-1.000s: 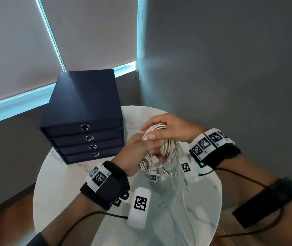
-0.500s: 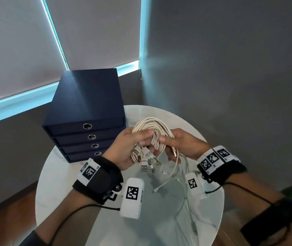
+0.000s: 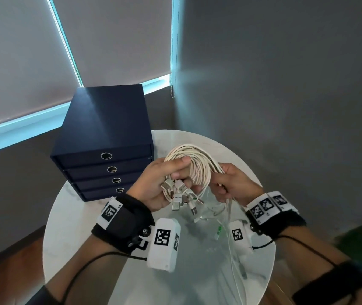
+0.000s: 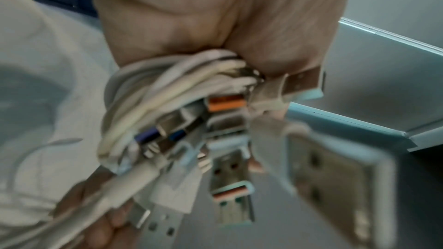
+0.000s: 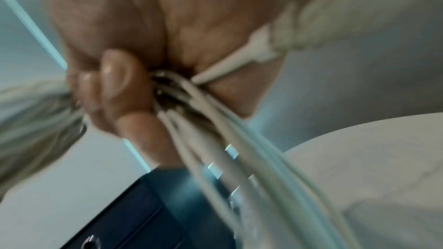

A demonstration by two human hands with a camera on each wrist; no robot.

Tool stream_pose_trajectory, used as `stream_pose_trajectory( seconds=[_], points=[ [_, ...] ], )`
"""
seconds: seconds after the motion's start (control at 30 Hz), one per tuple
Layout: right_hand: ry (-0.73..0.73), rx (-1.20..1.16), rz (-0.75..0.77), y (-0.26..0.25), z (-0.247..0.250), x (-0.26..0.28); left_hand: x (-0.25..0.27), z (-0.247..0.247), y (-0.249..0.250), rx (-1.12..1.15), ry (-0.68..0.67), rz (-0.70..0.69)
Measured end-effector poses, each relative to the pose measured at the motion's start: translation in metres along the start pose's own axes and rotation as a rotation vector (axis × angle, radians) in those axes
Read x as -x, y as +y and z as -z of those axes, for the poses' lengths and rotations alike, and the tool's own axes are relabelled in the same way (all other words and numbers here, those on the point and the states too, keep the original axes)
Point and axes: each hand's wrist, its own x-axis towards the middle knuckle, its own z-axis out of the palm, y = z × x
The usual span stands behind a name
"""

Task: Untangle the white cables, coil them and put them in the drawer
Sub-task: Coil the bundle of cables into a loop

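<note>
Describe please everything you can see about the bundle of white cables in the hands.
The bundle of white cables is a loose coil of many off-white loops, held above the round table. The left hand grips one side, where several USB plugs hang down; the right hand grips the other. Loose strands trail to the tabletop.

- My head view looks down over the round table.
- Both wrist views sit close under the palms, sharing the white cables.
</note>
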Motion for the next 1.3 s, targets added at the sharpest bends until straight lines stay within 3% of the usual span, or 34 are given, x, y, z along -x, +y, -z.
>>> stream_pose_trajectory(
  seconds=[0.1,0.17,0.33,0.53,0.73,0.9,1.0,1.17,1.3],
  points=[
    [0.111,-0.073,0.276,0.013,-0.029,-0.005,-0.005,-0.009,-0.002,0.037,-0.010,-0.016],
    [0.140,-0.180,0.383,0.023,-0.047,-0.006,-0.007,-0.013,-0.005,0.031,0.008,-0.044],
    [0.285,-0.266,0.374,0.030,-0.065,0.000,-0.006,-0.015,-0.017,0.049,0.067,-0.098],
    [0.338,-0.116,0.434,0.040,-0.069,0.001,-0.011,-0.016,-0.027,0.029,0.125,-0.204],
    [0.360,0.058,0.245,0.056,-0.071,0.000,-0.018,-0.016,-0.038,0.035,0.274,-0.283],
    [0.307,-0.015,0.028,0.051,-0.087,0.008,-0.024,-0.013,-0.049,-0.044,0.460,-0.349],
    [0.238,-0.108,-0.020,0.055,-0.090,0.012,-0.027,-0.007,-0.056,-0.098,0.566,-0.403],
    [0.134,-0.191,-0.145,0.063,-0.093,0.021,-0.029,0.009,-0.058,-0.274,0.636,-0.510],
    [0.104,-0.098,-0.186,0.060,-0.096,0.025,-0.029,0.018,-0.067,-0.392,0.646,-0.566]
  ],
)
